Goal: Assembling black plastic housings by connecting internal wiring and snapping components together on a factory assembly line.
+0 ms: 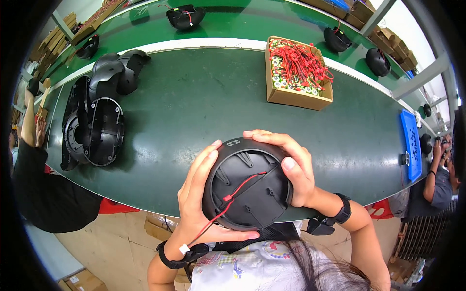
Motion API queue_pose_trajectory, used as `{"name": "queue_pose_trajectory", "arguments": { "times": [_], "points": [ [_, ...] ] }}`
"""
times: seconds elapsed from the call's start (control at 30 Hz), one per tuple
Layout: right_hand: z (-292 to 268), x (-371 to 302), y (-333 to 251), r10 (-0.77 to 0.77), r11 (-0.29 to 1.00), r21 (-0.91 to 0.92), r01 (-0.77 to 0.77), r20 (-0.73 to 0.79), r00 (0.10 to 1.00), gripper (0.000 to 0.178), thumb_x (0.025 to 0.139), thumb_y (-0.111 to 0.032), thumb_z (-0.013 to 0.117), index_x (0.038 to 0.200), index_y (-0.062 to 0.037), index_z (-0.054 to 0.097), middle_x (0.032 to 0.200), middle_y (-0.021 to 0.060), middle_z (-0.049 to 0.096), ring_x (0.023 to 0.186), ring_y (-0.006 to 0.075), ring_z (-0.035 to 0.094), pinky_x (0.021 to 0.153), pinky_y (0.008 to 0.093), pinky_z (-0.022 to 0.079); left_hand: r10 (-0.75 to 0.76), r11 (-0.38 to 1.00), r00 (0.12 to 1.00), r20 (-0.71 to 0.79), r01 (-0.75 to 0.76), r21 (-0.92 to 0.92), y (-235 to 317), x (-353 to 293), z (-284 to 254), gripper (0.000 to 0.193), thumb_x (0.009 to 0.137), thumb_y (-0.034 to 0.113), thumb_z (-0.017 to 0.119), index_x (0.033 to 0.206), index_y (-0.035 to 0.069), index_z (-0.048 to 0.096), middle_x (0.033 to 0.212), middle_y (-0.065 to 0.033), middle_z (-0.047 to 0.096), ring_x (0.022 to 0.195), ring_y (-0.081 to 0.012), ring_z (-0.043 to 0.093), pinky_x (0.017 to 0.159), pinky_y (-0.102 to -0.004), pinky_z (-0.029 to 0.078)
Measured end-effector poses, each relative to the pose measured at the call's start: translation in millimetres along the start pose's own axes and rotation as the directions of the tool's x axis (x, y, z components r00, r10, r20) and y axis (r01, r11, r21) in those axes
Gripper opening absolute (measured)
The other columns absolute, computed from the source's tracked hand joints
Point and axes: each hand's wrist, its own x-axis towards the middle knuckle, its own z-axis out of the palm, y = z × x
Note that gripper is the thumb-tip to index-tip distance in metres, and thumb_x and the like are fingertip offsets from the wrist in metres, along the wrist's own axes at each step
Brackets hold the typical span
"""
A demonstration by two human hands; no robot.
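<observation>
A round black plastic housing (247, 186) with ribs on its inner face is held over the near edge of the green table (204, 106). My left hand (196, 194) cups its left side and underside. My right hand (291, 165) grips its top and right rim, thumb pressed on the inner face. A red and black wire (233, 194) with a small red connector crosses the housing and trails down past my left wrist, ending in a white plug.
A stack of black housing shells (94, 121) lies at the table's left. A cardboard box of red-wired parts (297, 72) sits at the back right. A blue tray (411, 145) is far right. Other people work at both sides; more black parts sit on the far conveyor.
</observation>
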Motion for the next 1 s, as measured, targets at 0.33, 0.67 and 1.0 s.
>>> {"name": "queue_pose_trajectory", "arguments": {
  "times": [0.33,0.67,1.0],
  "points": [
    [-28,21,-31,0.113,0.901,-0.414,0.13,0.513,0.851,0.131,0.043,-0.041,0.093,0.147,-0.0004,0.024,0.149,0.0228,0.029,0.138,0.038,0.033,0.111,0.0438,0.034,-0.02,0.997,0.997,0.074,0.026,-0.077,-19,1,-3,0.123,0.044,0.05,0.093,0.142,0.002,0.036,0.141,-0.0274,0.042,0.128,-0.0411,0.047,0.106,-0.047,0.04],
    [-51,29,-81,-0.176,0.715,-0.603,0.353,0.333,0.926,0.112,0.046,-0.029,0.091,0.141,-0.0038,0.037,0.143,0.0198,0.041,0.128,0.0392,0.046,0.102,0.0444,0.044,0.166,0.976,0.986,0.012,-0.166,0.143,8,47,-11,0.125,0.049,0.052,0.091,0.148,0.007,0.028,0.149,-0.0288,0.028,0.139,-0.0476,0.026,0.11,-0.0594,0.022],
    [-198,178,-56,-0.197,0.792,-0.61,0.01,-0.24,0.951,0.124,0.041,-0.038,0.096,0.141,0.0044,0.035,0.131,0.0186,0.052,0.122,0.0265,0.051,0.106,0.0349,0.039,0.15,0.934,0.988,-0.039,-0.128,0.334,-33,9,7,0.046,0.081,0.039,0.063,0.106,0.001,0.061,0.122,-0.0229,0.053,0.125,-0.0456,0.044,0.102,-0.0565,0.033]
  ]
}}
